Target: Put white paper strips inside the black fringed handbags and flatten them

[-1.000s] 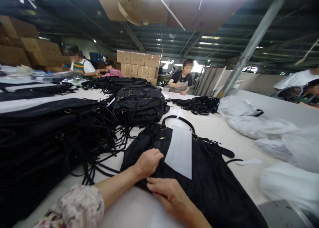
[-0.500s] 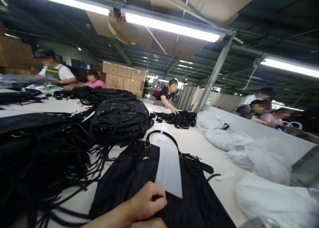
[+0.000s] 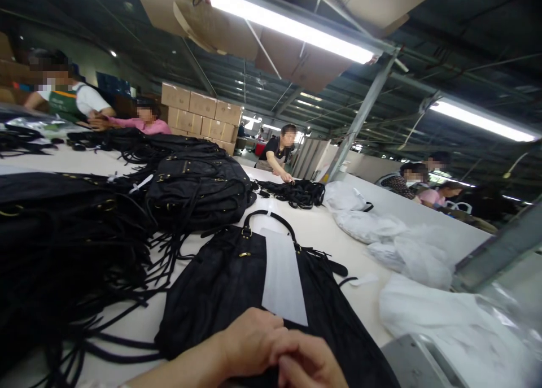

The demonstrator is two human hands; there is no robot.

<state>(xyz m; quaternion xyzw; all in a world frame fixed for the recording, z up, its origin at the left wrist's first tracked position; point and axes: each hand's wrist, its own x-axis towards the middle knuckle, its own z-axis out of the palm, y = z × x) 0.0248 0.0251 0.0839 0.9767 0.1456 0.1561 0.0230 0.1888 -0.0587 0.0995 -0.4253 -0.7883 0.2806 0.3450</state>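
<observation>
A black bag [image 3: 212, 286] lies on the white table in front of me, its curved handle pointing away. A pale grey sheet [image 3: 284, 280] lies over its middle, reaching up to the handle. My left hand [image 3: 254, 340] is closed over the near part of the bag, just below the sheet. Against it, at the bottom of the view, my right hand [image 3: 309, 358] has its fingers curled. What either hand pinches is hidden between the fingers and too small to name.
Piles of black bags [image 3: 195, 190] with straps and fringes cover the left side. White plastic wrapping [image 3: 444, 331] lies at the right, near a grey metal object [image 3: 423, 360]. Across the table a person [image 3: 277, 153] reaches to black straps [image 3: 296, 193]. Other people stand farther off.
My right hand has come up into fuller view beside my left hand. The camera view has shifted a little, and the grey metal object shows more. The bag and sheet lie much as before.
</observation>
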